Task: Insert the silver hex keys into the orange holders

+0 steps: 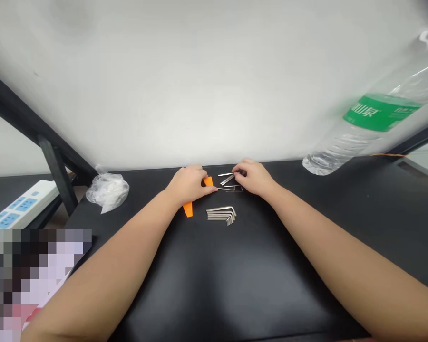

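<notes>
Left hand (187, 184) closed around orange hex key holder (188, 208), pinning it flat on black table (235, 275); one end pokes out below the palm, the other by the fingertips. Right hand (253, 176) fingers pinched on a loose hex key (227, 179), small keys just beside. Row of nested hex keys (221, 214) lying near, just below both hands. Crumpled plastic bag (107, 190) far left, power strip (19, 204) at left edge, clear water bottle (371, 123) far right.
</notes>
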The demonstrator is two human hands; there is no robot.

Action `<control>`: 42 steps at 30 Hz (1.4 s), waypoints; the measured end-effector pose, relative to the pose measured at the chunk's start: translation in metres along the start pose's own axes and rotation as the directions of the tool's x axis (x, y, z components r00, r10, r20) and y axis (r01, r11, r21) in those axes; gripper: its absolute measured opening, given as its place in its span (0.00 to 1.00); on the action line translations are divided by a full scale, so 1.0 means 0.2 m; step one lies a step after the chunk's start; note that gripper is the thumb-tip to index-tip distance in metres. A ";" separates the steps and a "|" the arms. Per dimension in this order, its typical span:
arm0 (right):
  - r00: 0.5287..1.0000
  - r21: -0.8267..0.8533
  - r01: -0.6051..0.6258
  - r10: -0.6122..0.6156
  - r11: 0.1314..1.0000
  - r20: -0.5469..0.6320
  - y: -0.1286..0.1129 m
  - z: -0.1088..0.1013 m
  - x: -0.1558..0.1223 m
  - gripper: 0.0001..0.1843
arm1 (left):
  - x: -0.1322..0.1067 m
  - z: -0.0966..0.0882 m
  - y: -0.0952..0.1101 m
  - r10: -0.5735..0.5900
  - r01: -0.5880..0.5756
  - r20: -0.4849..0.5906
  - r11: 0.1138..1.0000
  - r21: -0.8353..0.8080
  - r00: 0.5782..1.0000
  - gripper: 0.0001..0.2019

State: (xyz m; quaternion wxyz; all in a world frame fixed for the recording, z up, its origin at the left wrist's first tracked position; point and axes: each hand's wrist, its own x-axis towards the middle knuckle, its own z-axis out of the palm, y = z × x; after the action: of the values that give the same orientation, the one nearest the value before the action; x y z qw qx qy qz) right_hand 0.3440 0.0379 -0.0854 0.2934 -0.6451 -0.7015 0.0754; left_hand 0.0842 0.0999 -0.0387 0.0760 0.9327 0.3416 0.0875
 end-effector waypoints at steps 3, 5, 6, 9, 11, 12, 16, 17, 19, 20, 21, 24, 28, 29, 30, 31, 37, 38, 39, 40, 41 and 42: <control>1.000 -0.012 -0.026 0.026 1.000 -0.003 -0.01 -0.01 0.00 0.10 | 0.01 0.01 -0.02 -0.009 0.009 -0.014 1.000 0.015 1.000 0.26; 0.999 0.013 -0.024 0.024 1.000 0.024 -0.01 -0.02 0.00 0.11 | 0.01 0.02 -0.02 -0.014 0.015 -0.019 1.000 0.023 1.000 0.26; 0.999 0.027 -0.022 0.021 0.999 0.043 -0.02 -0.02 0.00 0.11 | 0.01 0.02 -0.03 -0.016 0.016 -0.016 1.000 0.023 1.000 0.27; 0.998 0.034 -0.023 0.021 0.999 0.058 -0.02 -0.02 0.01 0.10 | 0.00 0.02 -0.03 -0.005 0.006 -0.011 1.000 0.017 1.000 0.26; 0.999 0.006 -0.032 0.032 0.999 0.027 -0.03 -0.01 0.01 0.09 | -0.01 0.02 -0.03 0.004 -0.003 -0.024 1.000 0.025 1.000 0.27; 0.999 -0.009 -0.037 0.037 0.999 0.012 -0.03 -0.01 0.01 0.09 | -0.02 0.02 -0.03 0.005 -0.004 -0.031 0.999 0.034 1.000 0.27; 0.997 -0.018 -0.075 0.075 0.997 -0.027 -0.04 -0.02 -0.01 0.12 | -0.03 0.00 -0.01 -0.018 0.018 -0.001 0.999 0.037 1.000 0.27; 0.995 -0.019 -0.086 0.085 0.996 -0.047 -0.04 -0.03 -0.01 0.12 | -0.02 0.00 0.00 -0.027 0.027 0.011 0.999 0.027 1.000 0.27; 0.995 -0.030 -0.069 0.067 0.997 -0.070 -0.04 -0.06 -0.04 0.11 | -0.02 -0.01 0.01 -0.048 0.048 0.027 0.999 0.003 0.999 0.26; 0.997 -0.037 -0.040 0.037 0.999 -0.064 -0.05 -0.07 -0.04 0.11 | -0.02 -0.01 0.01 -0.055 0.055 0.028 0.998 -0.009 0.998 0.26; 0.999 -0.041 -0.005 0.003 0.999 -0.047 -0.05 -0.07 -0.05 0.10 | -0.01 -0.02 0.01 -0.059 0.059 0.028 0.998 -0.020 0.998 0.26; 0.999 -0.039 0.047 -0.047 0.998 -0.009 -0.06 -0.06 -0.04 0.09 | -0.01 -0.01 0.01 -0.071 0.073 0.026 0.996 -0.055 0.997 0.27; 1.000 -0.046 0.019 -0.020 0.999 -0.008 -0.06 0.00 0.01 0.09 | 0.00 -0.01 0.00 -0.089 0.092 0.032 0.992 -0.092 0.996 0.27; 1.000 -0.048 0.009 -0.009 0.999 -0.013 -0.06 0.01 0.02 0.08 | 0.00 -0.01 0.00 -0.088 0.091 0.033 0.991 -0.097 0.996 0.27; 1.000 -0.048 -0.005 0.004 0.999 -0.021 -0.06 0.02 0.03 0.08 | 0.00 -0.01 0.00 -0.088 0.091 0.036 0.991 -0.099 0.995 0.26; 0.999 -0.047 -0.021 0.020 0.999 -0.027 -0.06 0.02 0.03 0.07 | 0.00 -0.01 0.00 -0.088 0.091 0.041 0.991 -0.098 0.995 0.26; 0.999 -0.042 0.027 -0.026 0.999 0.028 -0.03 -0.12 -0.04 0.06 | 0.00 -0.02 0.00 -0.076 0.080 0.060 0.994 -0.079 0.995 0.26; 0.993 -0.046 0.075 -0.070 0.996 0.099 -0.03 -0.15 -0.05 0.06 | 0.00 -0.02 0.00 -0.067 0.071 0.060 0.995 -0.069 0.996 0.26; 0.979 -0.046 0.114 -0.104 0.992 0.175 -0.03 -0.18 -0.06 0.06 | 0.00 -0.02 0.00 -0.057 0.061 0.059 0.996 -0.059 0.997 0.26; 0.964 -0.050 0.144 -0.128 0.988 0.234 -0.03 -0.21 -0.07 0.06 | -0.01 -0.03 0.00 -0.048 0.051 0.056 0.997 -0.049 0.997 0.26; 0.949 -0.054 0.166 -0.145 0.985 0.278 -0.04 -0.23 -0.07 0.06 | -0.01 -0.03 0.00 -0.042 0.045 0.052 0.998 -0.041 0.998 0.26; 0.940 -0.060 0.182 -0.156 0.981 0.304 -0.04 -0.24 -0.07 0.06 | -0.01 -0.03 0.00 -0.039 0.041 0.051 0.998 -0.038 0.998 0.25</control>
State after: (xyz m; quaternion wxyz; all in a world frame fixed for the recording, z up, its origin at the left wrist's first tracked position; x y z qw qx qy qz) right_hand 0.3609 0.0099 -0.0462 0.1610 -0.5758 -0.7932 0.1155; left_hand 0.0819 0.0984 -0.0328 0.1044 0.9259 0.3563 0.0693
